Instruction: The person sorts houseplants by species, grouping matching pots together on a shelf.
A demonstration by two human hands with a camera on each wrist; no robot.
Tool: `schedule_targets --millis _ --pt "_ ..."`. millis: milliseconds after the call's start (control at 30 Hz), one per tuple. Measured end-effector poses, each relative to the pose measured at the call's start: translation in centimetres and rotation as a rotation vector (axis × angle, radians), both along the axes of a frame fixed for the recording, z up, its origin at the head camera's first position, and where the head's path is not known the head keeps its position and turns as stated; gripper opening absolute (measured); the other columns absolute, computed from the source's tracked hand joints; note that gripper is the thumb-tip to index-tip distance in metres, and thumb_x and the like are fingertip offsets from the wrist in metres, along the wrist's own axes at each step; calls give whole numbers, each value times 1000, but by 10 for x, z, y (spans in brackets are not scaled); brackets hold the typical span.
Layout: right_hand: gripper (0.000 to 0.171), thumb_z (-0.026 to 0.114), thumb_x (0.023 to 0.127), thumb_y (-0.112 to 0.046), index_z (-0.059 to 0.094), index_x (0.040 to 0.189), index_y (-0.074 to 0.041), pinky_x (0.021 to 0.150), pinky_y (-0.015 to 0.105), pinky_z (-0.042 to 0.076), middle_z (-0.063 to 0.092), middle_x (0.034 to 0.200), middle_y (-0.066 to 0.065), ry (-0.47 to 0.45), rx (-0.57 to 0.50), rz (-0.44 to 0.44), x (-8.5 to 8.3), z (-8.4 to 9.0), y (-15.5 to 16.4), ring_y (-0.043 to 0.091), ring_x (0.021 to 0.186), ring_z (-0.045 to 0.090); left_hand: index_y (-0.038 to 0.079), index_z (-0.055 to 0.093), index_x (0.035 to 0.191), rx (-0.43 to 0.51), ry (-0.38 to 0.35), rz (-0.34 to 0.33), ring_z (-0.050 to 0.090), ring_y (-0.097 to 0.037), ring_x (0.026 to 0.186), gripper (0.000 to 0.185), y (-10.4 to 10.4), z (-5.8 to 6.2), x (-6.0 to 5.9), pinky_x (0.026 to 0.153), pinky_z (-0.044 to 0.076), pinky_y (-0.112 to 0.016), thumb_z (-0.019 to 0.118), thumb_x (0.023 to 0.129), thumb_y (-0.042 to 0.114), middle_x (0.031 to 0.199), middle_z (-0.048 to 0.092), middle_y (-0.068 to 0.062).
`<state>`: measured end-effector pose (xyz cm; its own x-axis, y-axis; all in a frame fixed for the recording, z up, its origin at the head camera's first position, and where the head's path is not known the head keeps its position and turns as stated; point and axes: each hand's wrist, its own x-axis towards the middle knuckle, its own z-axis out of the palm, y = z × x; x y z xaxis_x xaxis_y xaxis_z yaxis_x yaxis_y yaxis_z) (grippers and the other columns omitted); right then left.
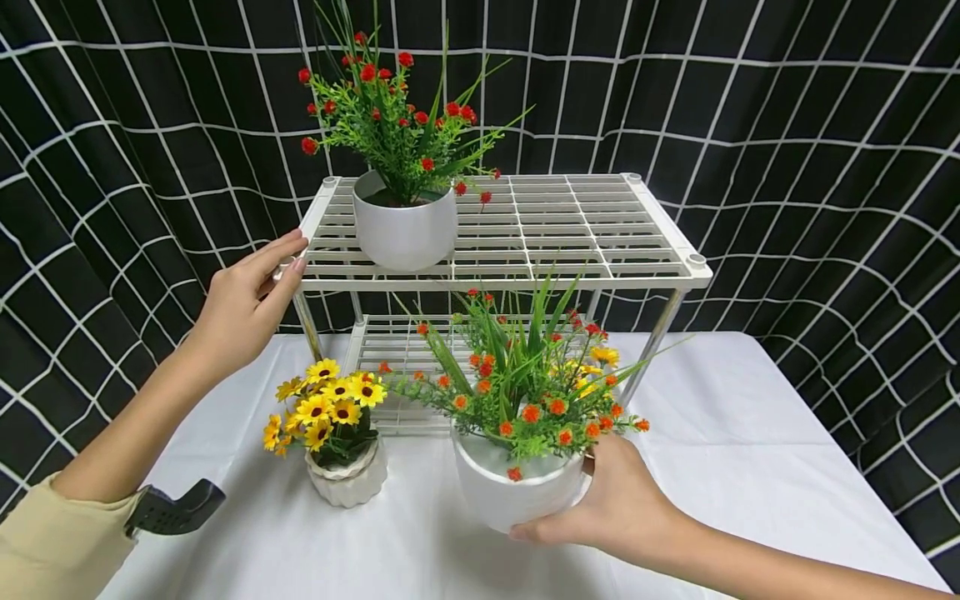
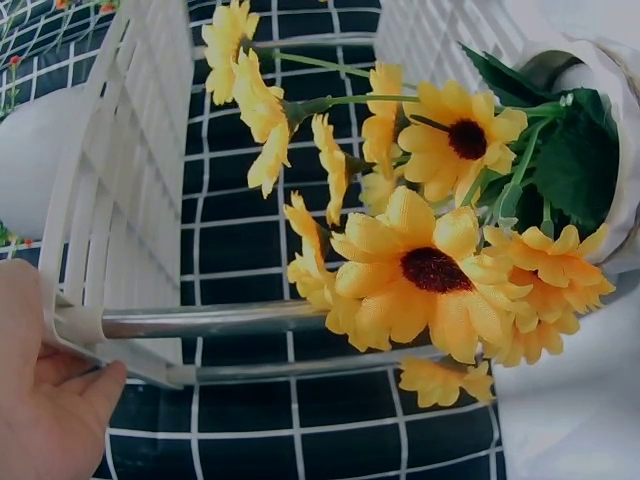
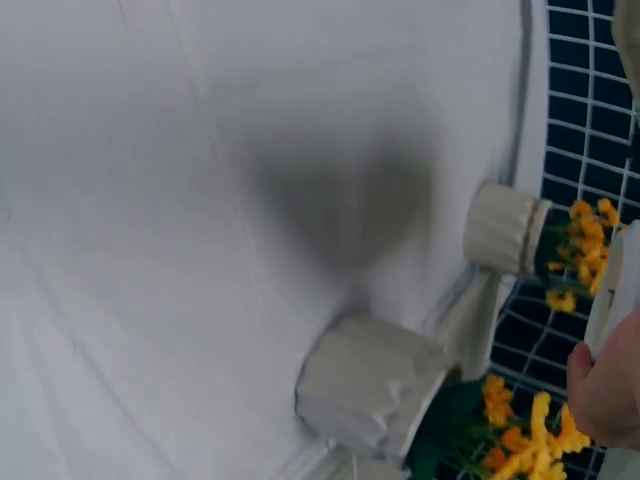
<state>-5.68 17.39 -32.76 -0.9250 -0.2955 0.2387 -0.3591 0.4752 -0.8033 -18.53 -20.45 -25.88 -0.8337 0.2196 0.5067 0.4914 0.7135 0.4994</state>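
"While the right hand (image 1: 622, 500) grips the orange-flowered pot (image 1: 510, 492), lower centre, which step?"
"Racking it, I'd judge — left hand (image 1: 243, 308), fingers fairly straight, touches the rack (image 1: 663, 221); next needs a level lift."

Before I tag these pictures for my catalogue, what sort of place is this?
Probably a small staged indoor set-up: a black gridded curtain hangs behind and beside a white-clothed table, where a rack stands with a potted plant on top.
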Motion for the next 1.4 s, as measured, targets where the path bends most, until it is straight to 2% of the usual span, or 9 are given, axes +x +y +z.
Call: schedule_targets --millis 133,300,567,767,1067,1133,1267,1367,1400 --pt "90 106 56 -28 65 135 -17 94 33 59 73 124 -8 -7 3 -11 -3 11 6 9 112 66 -1 54 152 -4 2 1 38 -22 65 47 0 0 0 59 32 -24 47 113 24 162 48 -19" --pt "91 106 58 -26 63 138 -12 96 29 58 72 127 -2 -36 -4 -16 -7 27 14 13 113 67 -1 53 152 -2 0 -3 39 -21 66 47 -1 -1 0 60 33 -23 46 113 24 162 47 -20" --pt "97 104 63 -21 55 147 -14 92 27 58 69 133 3 -48 19 -53 -17 55 27 14 115 65 -1 53 152 2 3 -3 39 -22 66 47 -2 -1 0 60 33 -23 47 113 24 161 48 -20" --pt "97 101 68 -22 51 151 -16 93 26 57 66 137 4 -73 84 -65 -25 73 38 22 118 66 0 53 153 -2 -1 2 40 -21 67 47 -2 -1 0 61 34 -23 47 113 24 162 47 -19" --pt "104 99 72 -24 41 158 -14 80 28 59 63 139 14 -114 176 -134 -38 96 57 30 114 69 0 51 154 13 -31 -10 61 -36 102 48 -3 -1 -1 78 39 -14 45 114 26 164 45 -19" --pt "104 99 72 -25 41 158 -13 79 27 58 63 139 15 -101 213 -145 -41 101 61 32 115 68 0 51 155 13 -38 -7 62 -38 110 49 -3 -1 -1 86 46 -20 45 114 26 164 44 -19" --pt "103 99 73 -27 42 157 -12 78 28 57 63 139 16 -77 270 -158 -46 111 68 33 115 68 0 51 155 12 -42 -2 62 -38 114 49 -3 -1 0 89 48 -23 45 114 27 164 44 -19" --pt "95 97 75 -25 46 154 -10 76 26 56 65 135 15 -76 288 -172 -49 118 76 24 106 69 -1 51 154 18 -44 -10 62 -40 118 49 -3 -1 -1 96 53 -29 45 114 26 164 44 -20" --pt "93 96 76 -25 47 153 -9 75 25 55 66 133 15 -78 286 -177 -51 119 79 19 103 69 -1 51 154 19 -45 -11 61 -41 123 49 -3 -1 -1 101 55 -38 45 114 26 164 44 -20"
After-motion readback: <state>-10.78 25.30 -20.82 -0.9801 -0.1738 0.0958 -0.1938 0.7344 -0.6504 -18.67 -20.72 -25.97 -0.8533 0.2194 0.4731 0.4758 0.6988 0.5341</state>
